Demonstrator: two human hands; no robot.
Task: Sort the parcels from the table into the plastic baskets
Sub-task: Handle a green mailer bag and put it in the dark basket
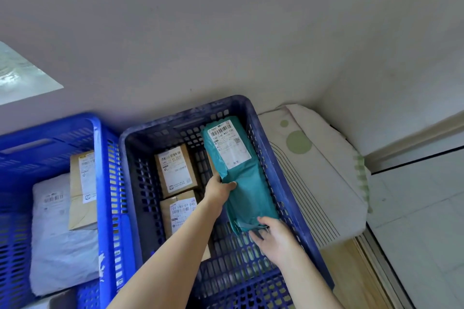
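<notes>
A long teal parcel [247, 183] with a white label lies along the right side inside the dark blue basket [281, 175]. My left hand [218, 192] grips its left edge near the middle, and my right hand [272, 236] holds its near end. Two brown cardboard parcels [175, 170] [179, 213] sit in the same basket, left of the teal one. The bright blue basket [103, 183] on the left holds a brown box [82, 190] and a white plastic-wrapped parcel [57, 233].
Both baskets stand side by side against a white wall. A white appliance with green dots [308, 173] lies right of the dark basket. A wooden surface [351, 271] and tiled floor [421, 221] are at the right.
</notes>
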